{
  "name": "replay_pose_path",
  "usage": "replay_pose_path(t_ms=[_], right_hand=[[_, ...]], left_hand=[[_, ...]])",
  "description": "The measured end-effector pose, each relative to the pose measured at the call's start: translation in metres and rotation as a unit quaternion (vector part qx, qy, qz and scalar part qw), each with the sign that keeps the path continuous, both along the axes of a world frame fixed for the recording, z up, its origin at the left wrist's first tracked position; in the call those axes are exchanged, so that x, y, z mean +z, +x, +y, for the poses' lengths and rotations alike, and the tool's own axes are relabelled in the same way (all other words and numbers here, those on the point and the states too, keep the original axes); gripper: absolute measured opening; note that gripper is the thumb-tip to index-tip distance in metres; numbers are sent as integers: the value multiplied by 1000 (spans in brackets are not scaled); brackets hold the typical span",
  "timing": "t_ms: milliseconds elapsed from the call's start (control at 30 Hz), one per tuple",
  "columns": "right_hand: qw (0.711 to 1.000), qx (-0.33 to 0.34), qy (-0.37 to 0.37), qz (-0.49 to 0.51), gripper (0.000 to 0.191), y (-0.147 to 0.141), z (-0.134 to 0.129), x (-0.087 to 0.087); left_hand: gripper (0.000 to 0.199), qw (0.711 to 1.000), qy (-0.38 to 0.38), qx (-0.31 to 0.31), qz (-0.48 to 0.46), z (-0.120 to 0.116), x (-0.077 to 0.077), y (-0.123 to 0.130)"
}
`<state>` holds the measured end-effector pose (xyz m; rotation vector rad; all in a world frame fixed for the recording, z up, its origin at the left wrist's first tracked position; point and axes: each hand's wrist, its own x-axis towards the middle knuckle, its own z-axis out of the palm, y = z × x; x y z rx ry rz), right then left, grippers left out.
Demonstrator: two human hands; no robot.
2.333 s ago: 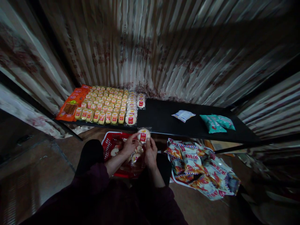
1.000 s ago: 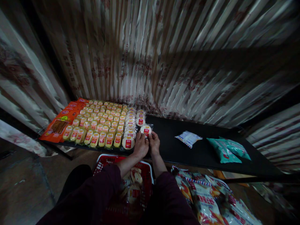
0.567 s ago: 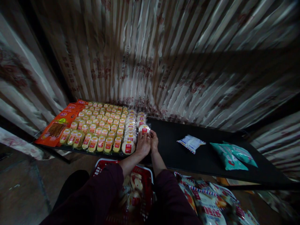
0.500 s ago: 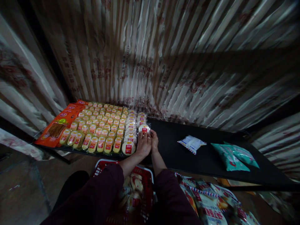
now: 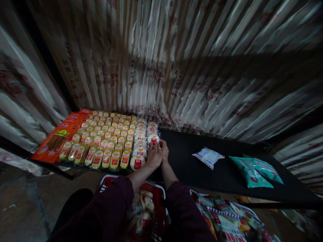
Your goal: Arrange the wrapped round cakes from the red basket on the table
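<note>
Both of my hands are at the front of the rightmost row of round white wrapped cakes on the black shelf. My left hand [image 5: 154,155] has its fingers curled on the near edge of a round wrapped cake [image 5: 153,138] with a red label. Beside it, my right hand [image 5: 164,151] pinches the same cake's right edge, its fingertips partly hidden. The cake lies at the front end of its row. To the left runs another row of round cakes [image 5: 137,162], then several rows of oval yellow wrapped cakes [image 5: 106,158].
Orange packets [image 5: 54,143] overlap at the shelf's left end. On the black shelf [image 5: 180,161] to the right lie a white-blue packet [image 5: 209,157] and two teal bags [image 5: 252,173]. Below stand a red basket [image 5: 161,198] holding wrapped cakes and a pile of printed bags [image 5: 227,218].
The view has shifted slightly, so the shelf's front sits lower in the picture. Both hands stay at the same cake, which appears little moved against its row.
</note>
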<state>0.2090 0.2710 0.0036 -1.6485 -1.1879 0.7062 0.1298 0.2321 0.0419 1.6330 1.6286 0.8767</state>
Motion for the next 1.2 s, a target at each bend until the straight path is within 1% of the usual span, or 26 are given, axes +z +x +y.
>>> replay_pose_path(t_ms=[67,133,267,433,567,733,833,933,1000,1100,1200], right_hand=[[998,4,-4,-62,33,2,-1,0],[995,1,-9,-103,33,2,-1,-1],[988,-12,-12,-155,32,1,-1,-3],[980,-14,-29,-199,35,-1,-3,-5],[980,-12,-27,-198,34,-2,-4,-4],[978,-5,-28,-209,37,-2,-5,-7],[981,-2,-12,-192,35,-1,-3,-9],[986,-13,2,-166,37,1,-5,-9],[987,-22,8,-157,41,1,-11,-8],[989,-22,26,-146,43,-1,-29,-5],[990,-6,54,-127,40,-6,-54,0]], left_hand=[[45,1000,7,-1,-8,2,-3,1],[44,1000,17,-6,-13,3,-6,1],[44,1000,26,-7,-6,5,-13,3],[45,1000,15,13,19,8,-16,6],[43,999,23,-6,29,9,-14,5],[43,1000,6,8,25,7,-12,4],[41,1000,13,-2,17,5,-10,2],[39,999,28,-10,21,1,-5,-2],[38,998,44,-25,36,-4,-2,-4],[39,996,56,-49,55,-17,3,-6],[41,997,51,-49,23,-38,8,-8]])
